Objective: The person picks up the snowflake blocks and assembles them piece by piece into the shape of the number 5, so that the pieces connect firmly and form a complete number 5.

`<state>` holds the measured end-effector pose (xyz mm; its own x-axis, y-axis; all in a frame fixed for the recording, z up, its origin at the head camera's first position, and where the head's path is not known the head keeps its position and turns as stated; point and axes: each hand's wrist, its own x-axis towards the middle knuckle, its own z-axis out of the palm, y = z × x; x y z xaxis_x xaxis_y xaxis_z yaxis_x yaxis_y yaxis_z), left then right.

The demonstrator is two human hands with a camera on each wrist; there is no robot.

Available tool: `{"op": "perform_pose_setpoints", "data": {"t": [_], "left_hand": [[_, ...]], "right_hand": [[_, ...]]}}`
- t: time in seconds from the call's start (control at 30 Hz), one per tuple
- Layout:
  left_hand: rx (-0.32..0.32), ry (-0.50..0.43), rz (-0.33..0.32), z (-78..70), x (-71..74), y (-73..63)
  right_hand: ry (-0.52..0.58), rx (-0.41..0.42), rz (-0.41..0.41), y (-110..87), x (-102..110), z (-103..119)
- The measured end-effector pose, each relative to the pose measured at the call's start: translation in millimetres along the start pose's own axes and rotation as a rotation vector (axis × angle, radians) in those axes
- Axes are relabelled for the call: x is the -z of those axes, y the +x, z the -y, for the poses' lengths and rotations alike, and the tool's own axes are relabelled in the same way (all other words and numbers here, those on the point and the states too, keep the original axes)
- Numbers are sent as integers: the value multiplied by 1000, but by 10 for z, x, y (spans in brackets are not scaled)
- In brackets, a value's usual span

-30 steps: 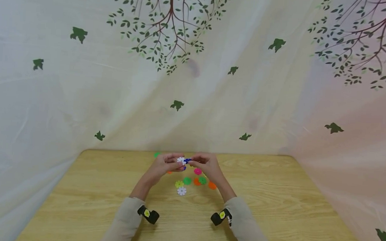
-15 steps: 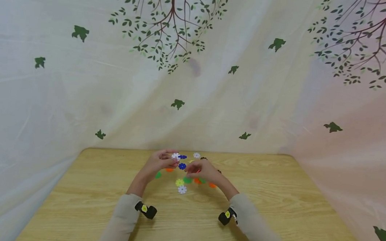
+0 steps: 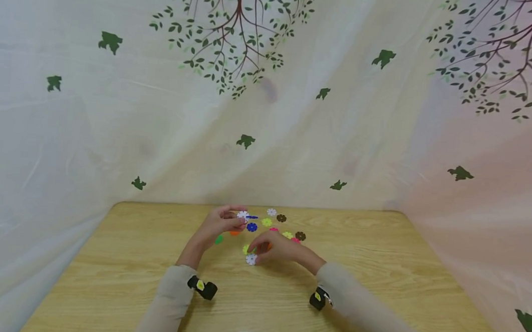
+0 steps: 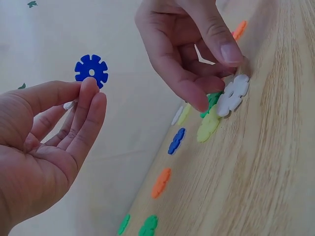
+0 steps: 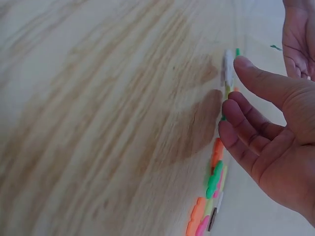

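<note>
Loose white disc: on the table (image 3: 376,297), face up, at my right fingertips and to their left; point (image 3: 251,260).
Long axis: none, the part is round.
Neighbour: yellow disc (image 4: 207,128), just beyond.
Nearer hand: my right hand (image 3: 281,247), thumb and fingers curved, parted, gripping nothing; contact, I cannot tell.
Farther hand: my left hand (image 3: 216,225), raised, pinching a blue disc (image 4: 84,65) with a second white disc (image 3: 243,215) against it.
</note>
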<state>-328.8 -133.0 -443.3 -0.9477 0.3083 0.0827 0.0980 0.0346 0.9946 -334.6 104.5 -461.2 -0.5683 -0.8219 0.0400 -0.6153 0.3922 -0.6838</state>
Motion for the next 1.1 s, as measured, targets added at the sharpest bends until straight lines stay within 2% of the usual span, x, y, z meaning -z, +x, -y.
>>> {"op": "perform_pose_setpoints", "data": {"t": [0.13, 0.27, 0.53, 0.73, 0.83, 0.97, 1.1], "left_hand": [[2, 7, -4, 19, 1, 10], [10, 17, -11, 30, -1, 18], [25, 1, -24, 11, -4, 27], [30, -1, -28, -19, -7, 15], [27, -1, -30, -29, -10, 8], [16, 1, -24, -26, -6, 2], [9, -2, -18, 6, -2, 7]], "right_hand": [[-60, -12, 28, 46, -43, -41], [-73, -33, 37, 75, -59, -37], [-1, -49, 11, 62, -31, -24], [47, -41, -65, -29, 21, -104], [67, -95, -115, -74, 73, -141], [116, -137, -215, -101, 188, -170], [215, -151, -319, -106, 295, -157]]}}
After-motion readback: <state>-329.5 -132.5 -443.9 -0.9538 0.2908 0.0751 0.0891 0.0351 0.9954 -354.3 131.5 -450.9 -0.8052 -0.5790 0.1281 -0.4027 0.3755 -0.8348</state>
